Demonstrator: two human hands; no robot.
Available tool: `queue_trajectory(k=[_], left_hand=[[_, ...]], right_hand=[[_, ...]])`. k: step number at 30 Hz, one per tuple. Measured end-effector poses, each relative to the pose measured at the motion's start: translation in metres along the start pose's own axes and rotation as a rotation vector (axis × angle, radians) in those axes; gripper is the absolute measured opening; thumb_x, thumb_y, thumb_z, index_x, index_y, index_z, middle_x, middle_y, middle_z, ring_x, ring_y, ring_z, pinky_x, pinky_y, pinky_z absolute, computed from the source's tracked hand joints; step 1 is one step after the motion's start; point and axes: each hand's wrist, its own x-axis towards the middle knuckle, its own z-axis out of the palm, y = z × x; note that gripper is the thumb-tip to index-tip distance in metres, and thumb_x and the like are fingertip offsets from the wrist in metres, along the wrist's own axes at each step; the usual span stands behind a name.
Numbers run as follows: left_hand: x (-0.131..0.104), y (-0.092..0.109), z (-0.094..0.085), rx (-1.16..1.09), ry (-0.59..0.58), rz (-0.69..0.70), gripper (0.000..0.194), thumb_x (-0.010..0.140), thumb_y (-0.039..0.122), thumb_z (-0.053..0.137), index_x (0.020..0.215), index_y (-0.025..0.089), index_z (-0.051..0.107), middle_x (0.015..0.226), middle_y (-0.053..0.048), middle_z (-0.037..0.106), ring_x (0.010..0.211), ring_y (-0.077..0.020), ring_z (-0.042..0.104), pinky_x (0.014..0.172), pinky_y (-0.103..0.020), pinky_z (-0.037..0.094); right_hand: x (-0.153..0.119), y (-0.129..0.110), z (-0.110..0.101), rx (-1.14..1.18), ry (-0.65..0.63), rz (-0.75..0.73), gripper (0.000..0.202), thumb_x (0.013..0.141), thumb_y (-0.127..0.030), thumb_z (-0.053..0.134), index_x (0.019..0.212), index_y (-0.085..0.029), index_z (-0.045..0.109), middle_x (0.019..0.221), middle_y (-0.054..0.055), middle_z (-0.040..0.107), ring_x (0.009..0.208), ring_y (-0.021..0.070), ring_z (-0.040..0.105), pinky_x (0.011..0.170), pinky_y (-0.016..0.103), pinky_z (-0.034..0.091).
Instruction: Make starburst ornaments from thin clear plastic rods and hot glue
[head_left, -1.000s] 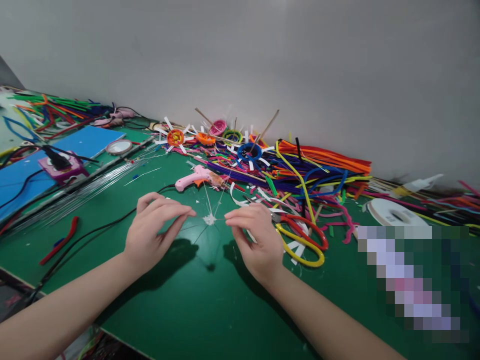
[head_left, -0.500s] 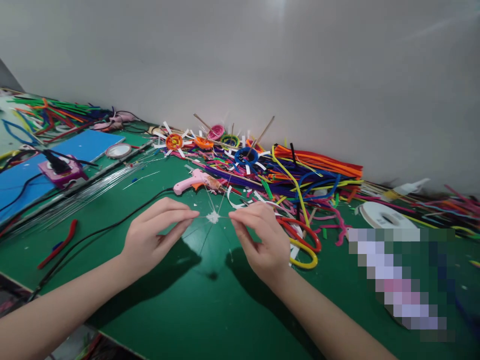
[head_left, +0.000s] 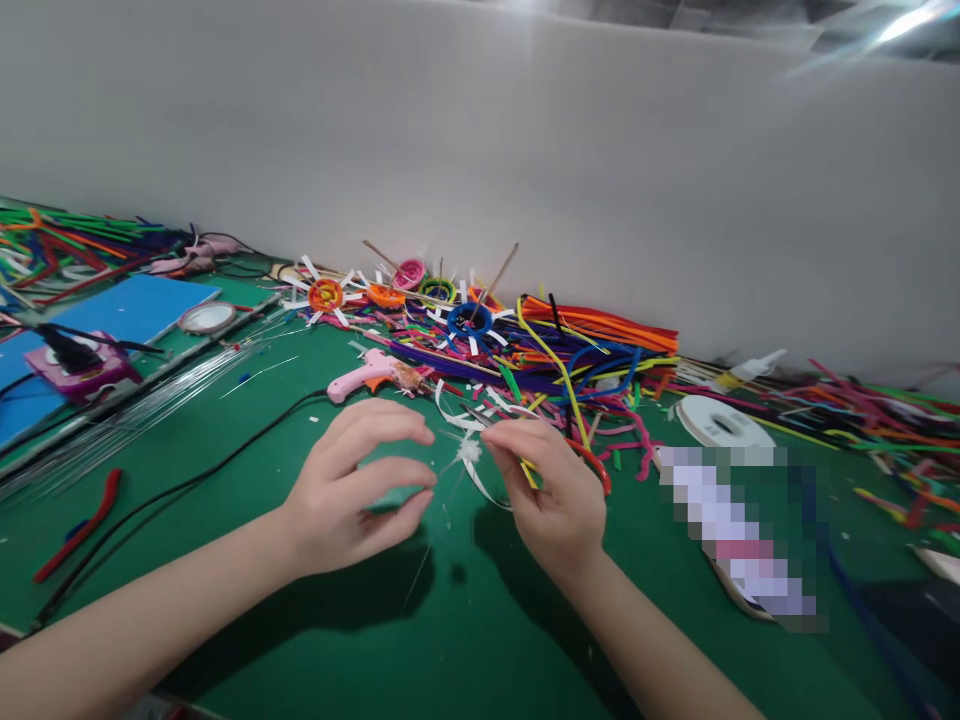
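Note:
A small white fuzzy clump with thin clear strands (head_left: pixel 469 450) hangs above the green table. My right hand (head_left: pixel 551 480) pinches one of its strands just right of the clump. My left hand (head_left: pixel 367 485) is open to its left, thumb and fingers apart, with nothing visible between them. Behind my hands lies a pink hot glue gun (head_left: pixel 367 375), its black cord running to the left. Red-handled scissors (head_left: pixel 598 468) lie partly hidden behind my right hand, next to curled white strips.
Along the wall lie piled colourful pipe cleaners (head_left: pixel 600 330) and round pieces with white strips, such as a blue one (head_left: pixel 470 320). Clear thin rods (head_left: pixel 180 385) and a purple power block (head_left: pixel 82 365) lie left. A white spool (head_left: pixel 724 424) and a pixelated object (head_left: pixel 739 540) are right.
My left hand has let go of its strand and opened. The white clump has shifted right in the picture with my right hand and tilted. The view has turned somewhat.

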Motion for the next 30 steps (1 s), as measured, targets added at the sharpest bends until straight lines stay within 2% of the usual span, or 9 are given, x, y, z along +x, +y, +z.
queue_trajectory(k=[5, 11, 19, 26, 30], left_hand=[[-0.009, 0.003, 0.010, -0.043, -0.050, 0.026, 0.016, 0.077, 0.008, 0.057, 0.088, 0.020, 0.060, 0.115, -0.009, 0.061, 0.109, -0.0204, 0.059, 0.101, -0.045, 0.045], [-0.019, -0.003, 0.013, 0.009, -0.097, 0.119, 0.014, 0.079, 0.010, 0.059, 0.087, 0.022, 0.059, 0.109, -0.004, 0.069, 0.109, -0.0177, 0.062, 0.108, -0.043, 0.037], [-0.021, -0.003, 0.010, 0.020, -0.078, 0.160, 0.018, 0.083, 0.010, 0.057, 0.097, 0.020, 0.060, 0.102, -0.004, 0.072, 0.106, -0.0162, 0.063, 0.105, -0.040, 0.040], [-0.017, 0.001, 0.011, 0.047, -0.047, 0.124, 0.021, 0.086, 0.010, 0.054, 0.100, 0.023, 0.061, 0.096, -0.001, 0.073, 0.094, -0.0137, 0.068, 0.097, -0.036, 0.044], [-0.018, 0.001, 0.010, 0.031, -0.062, 0.112, 0.022, 0.086, 0.010, 0.054, 0.103, 0.023, 0.060, 0.097, -0.002, 0.073, 0.095, -0.0139, 0.067, 0.097, -0.036, 0.044]], right_hand=[[-0.010, -0.002, -0.006, -0.020, 0.033, -0.046, 0.035, 0.080, 0.001, 0.056, 0.103, -0.024, 0.064, 0.090, 0.004, 0.069, 0.085, 0.0160, 0.066, 0.071, 0.029, 0.055], [-0.019, -0.002, -0.008, -0.072, 0.029, -0.107, 0.037, 0.083, -0.003, 0.054, 0.108, -0.027, 0.064, 0.095, 0.005, 0.070, 0.089, 0.0182, 0.067, 0.073, 0.034, 0.057], [-0.022, -0.002, -0.008, -0.086, 0.017, -0.154, 0.041, 0.081, 0.001, 0.055, 0.112, -0.026, 0.061, 0.095, 0.006, 0.068, 0.090, 0.0184, 0.065, 0.071, 0.035, 0.057], [-0.023, -0.004, -0.007, -0.063, 0.017, -0.146, 0.038, 0.080, 0.002, 0.056, 0.108, -0.023, 0.062, 0.094, 0.006, 0.067, 0.089, 0.0171, 0.064, 0.072, 0.034, 0.057], [-0.024, -0.003, -0.006, -0.054, 0.009, -0.144, 0.039, 0.080, 0.003, 0.056, 0.108, -0.024, 0.061, 0.095, 0.006, 0.067, 0.089, 0.0171, 0.064, 0.073, 0.034, 0.057]])
